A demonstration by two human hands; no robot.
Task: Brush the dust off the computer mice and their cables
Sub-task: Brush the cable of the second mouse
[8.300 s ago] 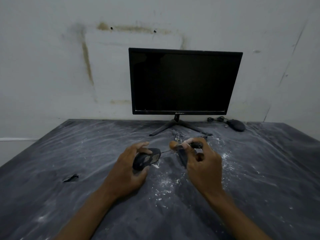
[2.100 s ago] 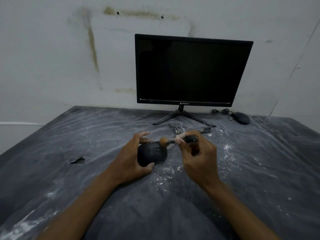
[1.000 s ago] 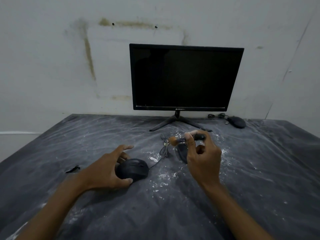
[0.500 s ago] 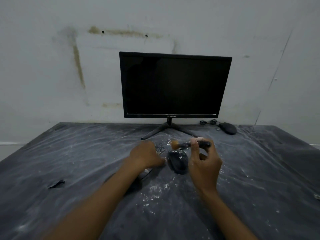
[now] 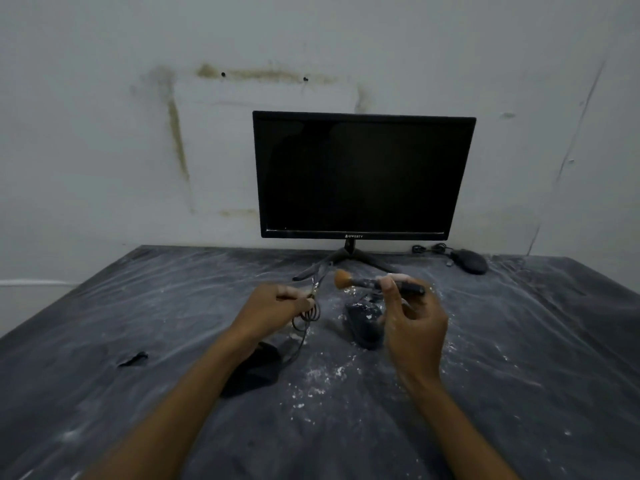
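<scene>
- A black mouse (image 5: 254,370) lies on the dusty dark table (image 5: 502,375), nearest, partly hidden under the left forearm.
- Its thin cable (image 5: 308,315) rises in loops to the left hand (image 5: 273,308), whose fingertips pinch it.
- A second black mouse (image 5: 363,322), flecked white, sits just beside the right hand (image 5: 414,327).
- That hand pinches a brush (image 5: 377,281), tan bristles pointing left.
- Farthest, a third mouse (image 5: 471,261) lies right of the monitor (image 5: 362,174).

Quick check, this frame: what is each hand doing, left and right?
Left hand: pinching the coiled mouse cable, lifted off the table.
Right hand: grip closed on the brush, bristles pointing left.
</scene>
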